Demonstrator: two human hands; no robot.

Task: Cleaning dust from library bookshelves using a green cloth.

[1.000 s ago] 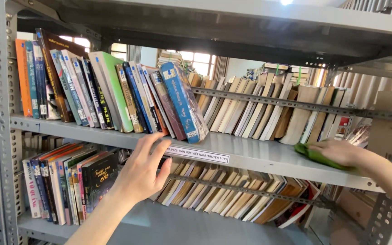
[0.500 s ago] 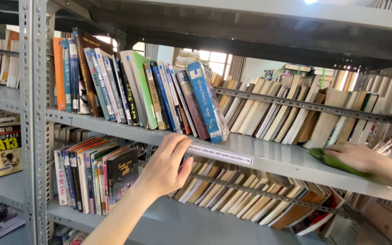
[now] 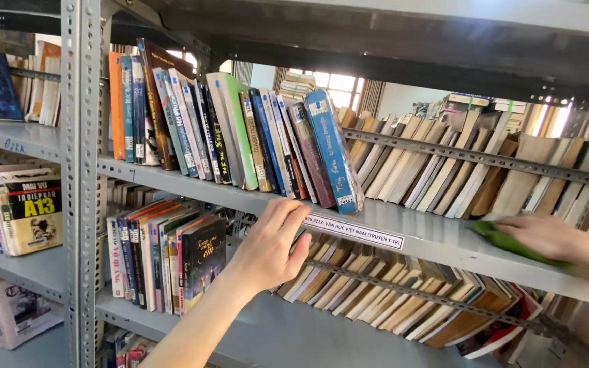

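1. Books with a yellow-and-black cover (image 3: 33, 215) stand on the neighbouring shelf unit at far left, beyond the perforated grey upright (image 3: 81, 170).
2. Leaning coloured books (image 3: 226, 129) fill the left part of the grey metal shelf (image 3: 417, 235), ending in a blue book (image 3: 335, 153).
3. Left hand (image 3: 270, 249) rests on the shelf's front edge, fingers curled loosely over it, its grip holding nothing, just beside a white label (image 3: 353, 230).
4. Right hand (image 3: 540, 235) presses a green cloth (image 3: 509, 244) flat on the shelf surface at the right end, in front of books standing pages-outward (image 3: 458, 167).
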